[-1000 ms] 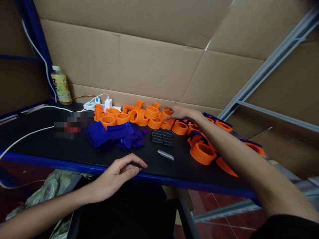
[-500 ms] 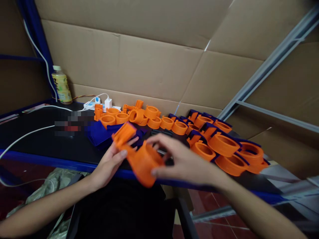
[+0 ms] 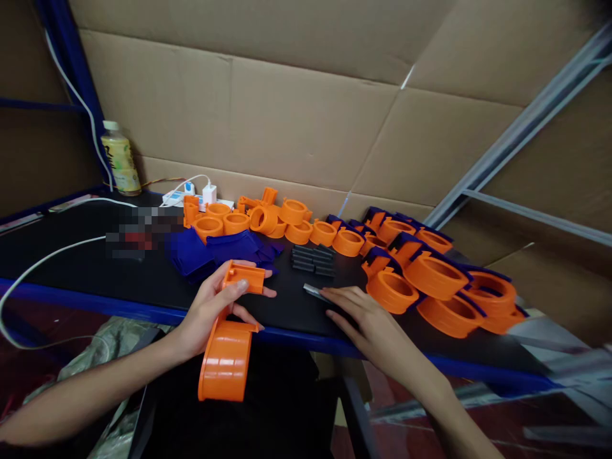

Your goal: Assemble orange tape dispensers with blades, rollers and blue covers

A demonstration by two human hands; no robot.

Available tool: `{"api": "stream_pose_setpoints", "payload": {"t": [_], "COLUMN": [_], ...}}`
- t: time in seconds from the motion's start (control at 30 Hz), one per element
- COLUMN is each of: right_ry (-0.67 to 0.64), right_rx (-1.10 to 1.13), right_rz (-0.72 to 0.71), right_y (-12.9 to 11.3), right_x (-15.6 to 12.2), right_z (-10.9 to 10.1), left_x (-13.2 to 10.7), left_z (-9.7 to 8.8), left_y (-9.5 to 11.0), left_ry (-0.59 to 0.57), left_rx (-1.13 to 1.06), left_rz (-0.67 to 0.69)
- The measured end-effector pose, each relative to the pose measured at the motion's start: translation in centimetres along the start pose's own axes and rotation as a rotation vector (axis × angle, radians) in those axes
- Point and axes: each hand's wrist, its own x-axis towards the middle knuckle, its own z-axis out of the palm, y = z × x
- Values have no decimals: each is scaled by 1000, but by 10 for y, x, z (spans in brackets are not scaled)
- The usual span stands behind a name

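My left hand is closed around an orange plastic ring bracket. Its wide ring hangs down over the table's front edge, and my thumb presses on the small channel-shaped end at the top. On the black table, my right hand lies low with fingers stretched out and apart. The fingertips reach a thin tool with a silver metal tip; its rear part is hidden by the hand. Just behind the tool lie several short black strips. Dark blue flat pieces are piled beyond my left hand.
Several plain orange ring brackets line the back of the table. More, fitted with dark blue pieces, are stacked at right. A yellow-labelled bottle, a power strip with chargers and a white cable are at left.
My right hand has let go of the orange bracket and moved right and down to the silver-tipped tool. In my left hand the bracket has swung so its ring points downward.
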Motion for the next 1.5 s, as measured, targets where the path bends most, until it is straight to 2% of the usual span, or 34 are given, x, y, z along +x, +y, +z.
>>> {"api": "stream_pose_setpoints", "payload": {"t": [0.27,0.37,0.47,0.57,0.67,0.73,0.97,1.27,1.37,1.5], "right_ry": [135,205,265,301,321,321,335,323,323,237], "right_rx": [30,55,160,317,385,384,292,274,163,-246], "right_rz": [44,93,101,22,-67,-102,-157,-226,-123,140], "right_y": [23,20,-3,-38,-68,-79,-86,-91,-79,-51], "right_x": [-33,-36,-22,5,35,50,63,85,89,86], "right_z": [-5,-12,-23,-27,-22,-13,13,17,10,6], "left_x": [4,5,5,4,5,5,5,6,6,7], "left_z": [0,2,3,1,-1,-1,0,-3,-2,0], "left_y": [0,2,4,4,3,4,7,2,4,7], "left_ry": [10,0,-29,-61,-75,-81,-86,-99,-65,-11], "left_rx": [-2,10,58,129,188,204,226,140,27,-36], "left_rz": [-34,-54,-115,-178,-206,-200,-210,-181,-180,-192]}}
